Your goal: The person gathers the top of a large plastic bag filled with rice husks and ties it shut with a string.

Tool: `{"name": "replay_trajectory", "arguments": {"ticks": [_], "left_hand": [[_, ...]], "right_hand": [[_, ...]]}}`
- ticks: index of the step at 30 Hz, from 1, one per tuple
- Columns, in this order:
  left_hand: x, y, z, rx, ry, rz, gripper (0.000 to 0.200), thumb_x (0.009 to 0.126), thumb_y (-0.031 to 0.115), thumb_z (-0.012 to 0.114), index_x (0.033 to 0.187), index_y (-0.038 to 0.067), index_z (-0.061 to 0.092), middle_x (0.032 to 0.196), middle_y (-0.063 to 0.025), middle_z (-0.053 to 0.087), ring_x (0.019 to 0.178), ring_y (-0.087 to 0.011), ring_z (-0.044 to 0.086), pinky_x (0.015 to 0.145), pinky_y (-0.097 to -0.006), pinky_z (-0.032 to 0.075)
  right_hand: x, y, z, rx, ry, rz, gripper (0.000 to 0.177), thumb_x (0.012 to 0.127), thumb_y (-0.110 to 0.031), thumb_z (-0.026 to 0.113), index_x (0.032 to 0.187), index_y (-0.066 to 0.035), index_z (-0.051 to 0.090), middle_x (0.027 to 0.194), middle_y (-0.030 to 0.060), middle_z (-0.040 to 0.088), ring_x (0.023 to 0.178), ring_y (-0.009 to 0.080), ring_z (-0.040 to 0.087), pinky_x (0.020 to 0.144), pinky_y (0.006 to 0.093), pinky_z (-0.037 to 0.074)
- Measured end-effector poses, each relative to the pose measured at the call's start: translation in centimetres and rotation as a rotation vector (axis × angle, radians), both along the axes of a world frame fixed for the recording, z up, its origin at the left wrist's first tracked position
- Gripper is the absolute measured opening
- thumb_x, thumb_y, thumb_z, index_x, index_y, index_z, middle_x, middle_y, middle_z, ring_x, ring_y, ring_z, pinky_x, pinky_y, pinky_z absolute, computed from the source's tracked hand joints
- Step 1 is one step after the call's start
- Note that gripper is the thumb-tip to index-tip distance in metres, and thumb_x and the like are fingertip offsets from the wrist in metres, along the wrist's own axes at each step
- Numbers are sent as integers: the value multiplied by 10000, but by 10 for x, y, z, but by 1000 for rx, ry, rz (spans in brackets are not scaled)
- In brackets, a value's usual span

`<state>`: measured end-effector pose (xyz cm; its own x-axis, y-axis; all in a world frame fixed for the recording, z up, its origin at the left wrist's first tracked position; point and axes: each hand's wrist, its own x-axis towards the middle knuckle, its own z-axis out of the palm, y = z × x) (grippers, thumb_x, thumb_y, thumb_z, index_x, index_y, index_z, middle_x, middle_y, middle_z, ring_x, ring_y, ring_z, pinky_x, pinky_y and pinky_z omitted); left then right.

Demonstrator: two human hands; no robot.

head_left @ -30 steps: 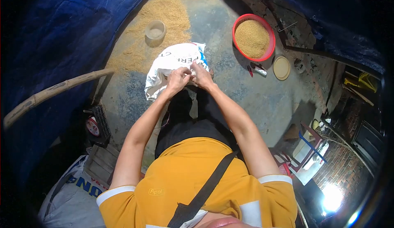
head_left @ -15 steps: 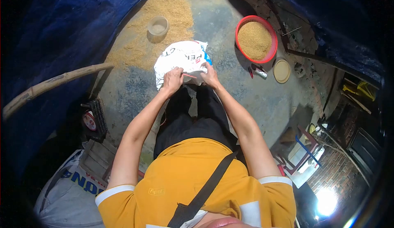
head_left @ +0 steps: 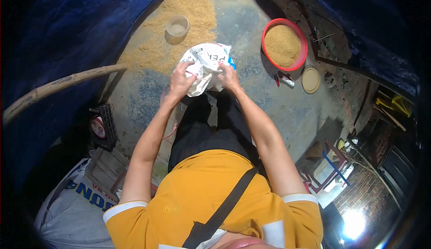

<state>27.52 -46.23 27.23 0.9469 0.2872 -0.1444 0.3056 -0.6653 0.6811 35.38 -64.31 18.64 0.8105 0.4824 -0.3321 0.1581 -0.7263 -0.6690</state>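
A white printed sack [head_left: 207,56] stands upright in front of my dark trousers, its top edge bunched. My left hand [head_left: 181,79] grips the sack's near left edge, with the fingers curled over the plastic. On the right side of the same edge, my right hand [head_left: 228,76] is closed on the material near a blue printed patch. A thin reddish strand [head_left: 171,132] hangs beside my left forearm. What the sack holds is hidden.
Grain [head_left: 193,6] lies spread on the floor beyond the sack, with a clear round tub [head_left: 177,25] on it. To the right are a red basin [head_left: 305,47] of grain and a round lid [head_left: 310,80]. A bamboo pole [head_left: 67,83] curves in from the left.
My left hand has moved slightly left and now grips the sack's edge there. The sack's mouth looks more gathered. The reddish strand, earlier by the hands, now hangs beside my left forearm.
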Motion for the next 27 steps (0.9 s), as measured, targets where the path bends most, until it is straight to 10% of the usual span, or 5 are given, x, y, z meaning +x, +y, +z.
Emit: {"name": "replay_trajectory", "arguments": {"ticks": [6, 14, 18, 22, 27], "left_hand": [[-32, -7, -9, 200, 164, -262, 771, 551, 184, 657, 1221, 118, 281, 1112, -134, 419, 721, -338, 549, 624, -395, 451], [-22, -26, -69, -160, 131, 10, 304, 653, 126, 591, 953, 85, 560, 778, -95, 525, 683, -273, 534, 616, -339, 434], [-17, -26, -101, -467, 97, 294, 283, 667, 104, 593, 945, 52, 578, 837, -101, 585, 732, -184, 558, 667, -273, 430], [-7, -25, -84, -699, 233, 198, 324, 729, 102, 566, 1028, -13, 517, 906, -110, 582, 790, -128, 535, 692, -248, 428], [-21, -19, -84, -792, 276, 68, 376, 758, 168, 565, 1066, -32, 481, 908, -79, 559, 787, -96, 507, 685, -217, 417]], "right_hand": [[7, -4, -23, -1, 241, -103, 271, 648, -137, 587, 911, -103, 534, 911, 185, 485, 876, 321, 494, 755, 373, 400], [0, 2, -39, 116, 324, -82, 308, 684, -230, 582, 938, -70, 512, 882, 221, 486, 836, 315, 502, 746, 377, 398], [-11, 7, -22, 149, 111, 135, 697, 587, -351, 691, 1151, -83, 380, 1008, 232, 488, 944, 332, 485, 785, 380, 388], [-25, 22, 29, 8, 169, 75, 1037, 492, -291, 757, 1283, -233, 87, 1096, 342, 221, 1047, 453, 324, 872, 432, 336], [-27, 34, 41, -41, 98, 39, 585, 571, -185, 702, 1086, -154, 425, 981, 235, 348, 899, 405, 441, 761, 407, 401]]}}
